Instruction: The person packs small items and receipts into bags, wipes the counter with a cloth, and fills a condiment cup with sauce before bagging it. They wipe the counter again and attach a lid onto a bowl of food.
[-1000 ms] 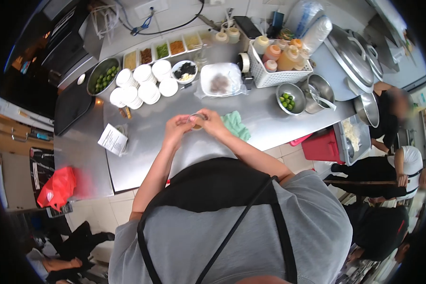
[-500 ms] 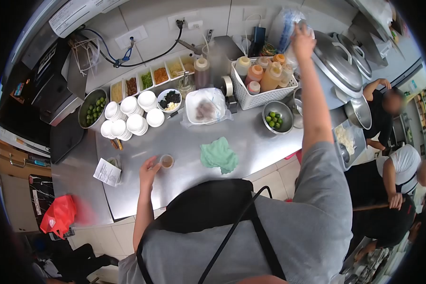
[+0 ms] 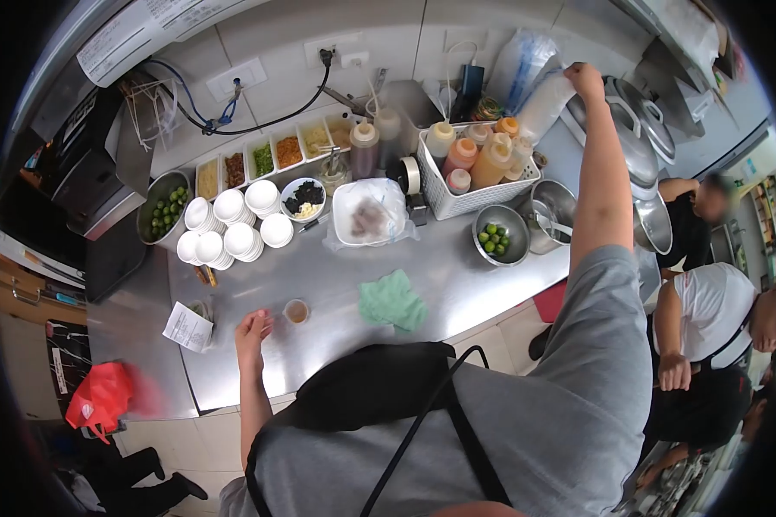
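My right hand (image 3: 585, 79) reaches to the back right of the counter. Its fingers are closed on the upper end of a clear plastic bag (image 3: 544, 107) with whitish contents I cannot make out. The bag leans beside a white basket (image 3: 478, 200) of squeeze bottles. Over the front of the counter is my left hand (image 3: 252, 334), empty, with fingers loosely bent and apart. Just right of it stands a small clear cup (image 3: 297, 311) of brown liquid, not touched by the hand. Farther right lies a crumpled green cloth (image 3: 392, 301).
Stacked white cups (image 3: 233, 226), a bowl of green limes (image 3: 501, 236), a bag-lined white tub (image 3: 369, 213) and topping trays (image 3: 261, 158) line the back. A paper slip (image 3: 188, 326) lies at left. Co-workers stand at right, one in a white shirt (image 3: 707, 310).
My right hand has moved right, drawing the plastic bag into a slant toward it. My left hand has drawn back left, away from the small cup.
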`<control>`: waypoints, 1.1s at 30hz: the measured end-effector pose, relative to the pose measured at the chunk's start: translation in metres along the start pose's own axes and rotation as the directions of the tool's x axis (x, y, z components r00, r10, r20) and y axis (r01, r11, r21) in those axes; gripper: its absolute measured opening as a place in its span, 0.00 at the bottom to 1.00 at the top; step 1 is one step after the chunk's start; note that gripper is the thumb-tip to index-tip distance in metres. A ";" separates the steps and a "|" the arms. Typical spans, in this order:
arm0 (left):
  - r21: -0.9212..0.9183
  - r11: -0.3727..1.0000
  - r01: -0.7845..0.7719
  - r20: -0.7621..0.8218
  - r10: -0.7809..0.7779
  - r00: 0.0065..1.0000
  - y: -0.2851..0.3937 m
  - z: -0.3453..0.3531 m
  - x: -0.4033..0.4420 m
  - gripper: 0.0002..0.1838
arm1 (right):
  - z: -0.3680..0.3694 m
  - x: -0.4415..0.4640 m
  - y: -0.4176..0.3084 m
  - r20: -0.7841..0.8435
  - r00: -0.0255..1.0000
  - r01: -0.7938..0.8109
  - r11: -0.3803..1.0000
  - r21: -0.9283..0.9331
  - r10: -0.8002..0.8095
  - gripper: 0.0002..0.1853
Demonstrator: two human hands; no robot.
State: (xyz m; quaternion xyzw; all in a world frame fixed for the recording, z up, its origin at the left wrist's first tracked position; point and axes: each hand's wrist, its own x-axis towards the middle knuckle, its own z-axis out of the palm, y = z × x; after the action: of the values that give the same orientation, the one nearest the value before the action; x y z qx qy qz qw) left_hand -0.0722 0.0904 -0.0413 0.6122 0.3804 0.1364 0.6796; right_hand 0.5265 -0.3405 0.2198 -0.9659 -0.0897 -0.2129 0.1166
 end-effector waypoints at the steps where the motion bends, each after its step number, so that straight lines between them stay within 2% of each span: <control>1: -0.013 1.000 -0.004 -0.013 0.004 1.000 0.001 -0.001 -0.001 0.14 | -0.001 0.002 -0.001 -0.002 1.000 0.003 1.000 -0.002 -0.003 0.11; 4: -0.043 0.998 -0.036 -0.052 0.034 0.998 0.001 -0.004 0.002 0.14 | -0.009 0.008 -0.006 -0.024 0.999 -0.032 0.998 -0.046 0.031 0.11; 7: -0.049 0.995 -0.087 -0.099 0.081 0.992 0.005 -0.006 0.002 0.13 | -0.016 0.007 -0.010 -0.099 0.993 -0.055 0.997 0.049 0.059 0.10; 9: -0.043 0.993 -0.112 -0.120 0.106 0.987 0.011 -0.005 0.001 0.13 | -0.017 0.003 -0.013 -0.267 0.956 -0.068 0.980 0.186 0.117 0.09; 10: -0.028 0.993 -0.115 -0.124 0.111 0.986 0.014 -0.005 0.001 0.14 | -0.019 0.006 -0.013 -0.270 0.956 -0.066 0.980 0.190 0.117 0.09; 12: -0.010 0.992 -0.122 -0.130 0.120 0.984 0.018 -0.004 0.002 0.14 | -0.023 0.013 -0.016 -0.437 0.899 0.054 0.979 0.198 0.039 0.08; 13: 0.010 0.992 -0.128 -0.115 0.128 0.985 0.019 -0.004 0.004 0.14 | -0.034 0.013 -0.024 -0.438 0.898 0.053 0.978 0.201 0.041 0.08; 15: 0.031 0.991 -0.133 -0.095 0.135 0.986 0.024 -0.001 0.006 0.14 | -0.057 0.015 -0.037 -0.516 0.855 0.207 0.940 0.270 -0.040 0.08; 18: 0.019 0.983 -0.182 -0.068 0.183 0.981 0.036 0.014 0.007 0.15 | -0.034 0.053 -0.031 -0.524 0.851 0.123 0.981 0.151 -0.026 0.08; 19: 0.057 0.975 -0.215 -0.037 0.217 0.975 0.037 0.020 0.009 0.14 | -0.045 0.019 -0.061 -0.451 0.888 0.306 0.844 0.441 -0.087 0.08; 20: 0.091 0.964 -0.248 -0.013 0.250 0.968 0.038 0.025 0.010 0.14 | -0.061 -0.037 -0.113 -0.397 0.900 0.423 0.589 0.689 -0.181 0.08; 22: 0.207 0.904 -0.373 0.000 0.382 0.924 0.030 0.036 0.013 0.11 | -0.071 -0.098 -0.166 -0.261 0.936 0.343 0.441 0.829 -0.236 0.08; 24: 0.349 0.775 -0.526 0.149 0.508 0.848 0.050 0.055 -0.004 0.12 | -0.077 -0.153 -0.209 -0.201 0.942 0.243 0.133 0.961 -0.269 0.09; 25: 0.461 0.591 -0.662 0.218 0.648 0.730 0.061 0.065 -0.013 0.16 | -0.079 -0.173 -0.225 -0.183 0.938 0.225 0.114 0.968 -0.295 0.09; 26: 0.550 0.371 -0.748 0.313 0.739 0.597 0.071 0.073 -0.021 0.19 | -0.081 -0.192 -0.240 -0.122 0.936 0.109 -0.059 0.992 -0.330 0.09; 27: 0.531 0.374 -0.760 0.386 0.692 0.610 0.079 0.079 -0.029 0.26 | -0.077 -0.207 -0.252 -0.059 0.926 -0.026 -0.221 0.975 -0.372 0.10; 28: 0.556 0.275 -0.784 0.422 0.719 0.552 0.088 0.084 -0.036 0.27 | -0.070 -0.216 -0.264 -0.037 0.916 -0.061 -0.230 0.971 -0.400 0.10; 30: 0.606 0.107 -0.789 0.457 0.765 0.455 0.104 0.090 -0.047 0.27 | -0.056 -0.234 -0.284 0.025 0.885 -0.249 -0.427 0.869 -0.465 0.10; 31: 0.633 0.038 -0.774 0.454 0.791 0.410 0.109 0.090 -0.048 0.26 | -0.049 -0.242 -0.294 0.077 0.862 -0.341 -0.460 0.820 -0.501 0.09; 32: 0.652 0.046 -0.757 0.441 0.789 0.428 0.112 0.090 -0.047 0.26 | -0.042 -0.253 -0.304 0.083 0.851 -0.361 -0.463 0.809 -0.519 0.09; 33: 0.714 -0.071 -0.696 0.408 0.851 0.332 0.114 0.090 -0.046 0.25 | -0.034 -0.265 -0.313 0.144 0.824 -0.461 -0.501 0.732 -0.548 0.09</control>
State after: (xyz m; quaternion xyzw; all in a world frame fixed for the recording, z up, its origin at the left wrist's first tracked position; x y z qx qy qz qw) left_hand -0.0094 0.0197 0.0783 0.9304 0.0268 0.3588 0.0699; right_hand 0.2065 -0.0826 0.1936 -0.3483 -0.3059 0.2669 0.8449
